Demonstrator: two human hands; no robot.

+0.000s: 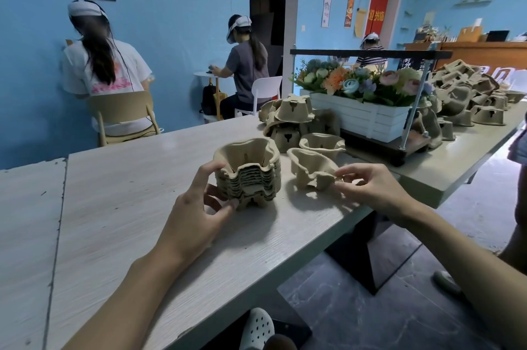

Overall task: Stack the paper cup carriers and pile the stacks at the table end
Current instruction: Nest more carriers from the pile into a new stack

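Item 1. Stack of carriers (248,175): tan moulded paper pulp, matte and fibrous. The pieces are nested one in another with the cups opening upward, and their wavy rims layer into ridges. It stands at frame centre on the worktop (128,207), a pale board with printed wood grain. I cannot count the layers.

Item 2. Loose carrier (310,170): same pulp, a single piece, upright, thin-walled with a flared, uneven rim. It sits just right of the stack, with a gap between them.

Item 3. Second single carrier (322,144): directly behind item 2, upright.

Item 4. Jumbled heap (293,118): above centre. Several carriers are tipped or upside down, and the heap lies against a white slatted planter (362,118) of flowers.

Item 5. Far heap (470,93): upper right of the frame, same material, unsorted.

Item 6. Left hand (199,207): I log its grip as half closed round the near-left side of the stack, with the thumb at the base and the fingertips at the upper rim.

Item 7. Right hand (370,187): a narrow grip, with thumb and forefinger pinching the near-right corner of the loose carrier's rim. The other fingers are loosely curled and clear of it.
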